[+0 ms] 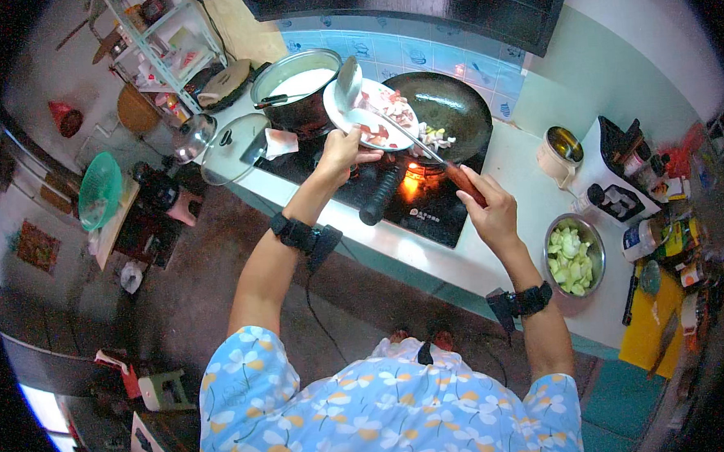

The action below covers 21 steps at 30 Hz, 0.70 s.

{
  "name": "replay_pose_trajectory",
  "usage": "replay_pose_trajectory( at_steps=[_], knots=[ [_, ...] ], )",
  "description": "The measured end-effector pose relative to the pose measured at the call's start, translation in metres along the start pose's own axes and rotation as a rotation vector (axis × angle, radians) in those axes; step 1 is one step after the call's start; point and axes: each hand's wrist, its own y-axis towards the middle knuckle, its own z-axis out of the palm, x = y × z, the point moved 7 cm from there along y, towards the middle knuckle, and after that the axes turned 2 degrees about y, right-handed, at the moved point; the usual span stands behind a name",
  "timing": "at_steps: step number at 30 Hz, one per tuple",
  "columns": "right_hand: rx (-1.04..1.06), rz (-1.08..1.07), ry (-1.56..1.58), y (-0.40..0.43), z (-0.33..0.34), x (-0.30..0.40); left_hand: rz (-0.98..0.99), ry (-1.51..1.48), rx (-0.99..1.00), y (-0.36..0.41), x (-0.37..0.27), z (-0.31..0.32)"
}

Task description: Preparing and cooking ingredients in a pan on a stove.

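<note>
My left hand (343,153) grips the near rim of a white plate (338,107) that bears sliced raw meat (396,109). The plate is held beside the left edge of a dark wok (454,107). Wrapped around a wooden handle, my right hand (490,210) holds a metal ladle (348,82), its bowl over the plate's left side. Chopped pale pieces (436,139), perhaps garlic, lie in the wok. An orange flame (414,183) burns beneath it on the black gas stove (426,216). The wok's black handle (380,194) points toward me.
A large pot (297,109) with white contents stands left of the plate, near a glass lid (235,148). On the right counter are a steel bowl of cut green vegetable (572,261), a cup of oil (562,151), and a knife (666,339) on a yellow cutting board (638,334).
</note>
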Motion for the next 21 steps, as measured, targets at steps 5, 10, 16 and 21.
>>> replay_pose_trajectory(
  at_steps=[5, 10, 16, 21],
  knots=[
    [-0.002, -0.046, -0.12, -0.002, 0.0, -0.006, 0.026, -0.008, 0.011, 0.001, -0.007, 0.005],
    [0.01, -0.004, -0.255, -0.005, 0.006, -0.022, -0.004, 0.013, 0.012, 0.002, -0.003, 0.004],
    [-0.014, 0.042, -0.359, -0.024, 0.0, -0.036, 0.009, 0.022, -0.035, 0.004, -0.003, -0.006],
    [-0.082, 0.068, -0.327, -0.03, -0.015, -0.035, 0.009, -0.004, -0.031, 0.009, 0.0, -0.009]
  ],
)
